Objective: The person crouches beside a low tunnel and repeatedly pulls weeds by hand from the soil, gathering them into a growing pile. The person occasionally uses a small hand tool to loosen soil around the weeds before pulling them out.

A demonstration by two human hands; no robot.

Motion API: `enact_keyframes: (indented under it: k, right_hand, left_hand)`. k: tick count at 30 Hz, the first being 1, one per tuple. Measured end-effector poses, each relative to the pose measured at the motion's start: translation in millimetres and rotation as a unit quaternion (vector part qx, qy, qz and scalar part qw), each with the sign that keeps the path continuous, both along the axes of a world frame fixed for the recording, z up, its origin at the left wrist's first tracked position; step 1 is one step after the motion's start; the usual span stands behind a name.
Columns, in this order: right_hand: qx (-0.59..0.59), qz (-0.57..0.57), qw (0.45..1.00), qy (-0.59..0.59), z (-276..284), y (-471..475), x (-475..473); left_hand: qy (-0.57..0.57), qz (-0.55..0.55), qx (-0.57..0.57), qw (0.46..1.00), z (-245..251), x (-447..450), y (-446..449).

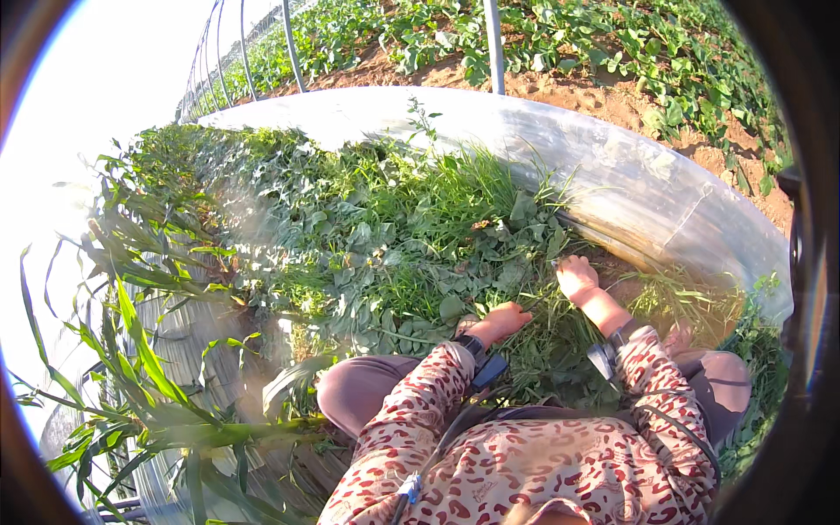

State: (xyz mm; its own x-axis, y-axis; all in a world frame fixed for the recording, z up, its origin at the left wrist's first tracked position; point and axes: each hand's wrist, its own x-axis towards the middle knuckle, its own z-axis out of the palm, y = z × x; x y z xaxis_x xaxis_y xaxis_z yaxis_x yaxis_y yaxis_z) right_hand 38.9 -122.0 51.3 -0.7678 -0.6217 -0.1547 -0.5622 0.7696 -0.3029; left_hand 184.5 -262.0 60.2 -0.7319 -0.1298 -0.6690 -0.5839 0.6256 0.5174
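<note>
My left hand is low over the weeds between my knees, its fingers curled and pointing right. A thin dark strip lies just past its fingertips, too small to name. Farther forward and to the right, my right hand is bent into a loose fist at the edge of the greenery. A small greyish thing shows at its thumb side; whether it is gripped cannot be made out. Long grass lies between and below both hands. Broad-leaved vines spread ahead of them, mixed with taller grass.
A clear plastic sheet wall curves along the far and right side. Metal hoop poles stand beyond it, near leafy crop rows. Corn-like plants lean in at left over plastic film. Pulled-looking grass lies at right.
</note>
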Motion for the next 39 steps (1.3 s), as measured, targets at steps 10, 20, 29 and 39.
enact_keyframes:
  k: [10, 20, 29, 39]
  right_hand:
    - [-0.103, -0.159, 0.955, -0.228, 68, 23, -6]
    - [0.189, 0.229, 0.863, -0.409, 130, -41, 57]
    - [0.173, 0.324, 0.93, -0.027, 207, -70, -42]
    - [0.062, 0.362, 0.916, -0.16, 101, -32, -149]
  left_hand:
    - [0.089, 0.128, 0.125, 0.98, 65, 43, 17]
    - [0.182, 0.404, 0.275, 0.853, 34, 54, -10]
    - [0.056, 0.48, 0.2, 0.852, 10, 63, -35]
    - [-0.09, 0.142, 0.104, 0.98, -12, 3, -32]
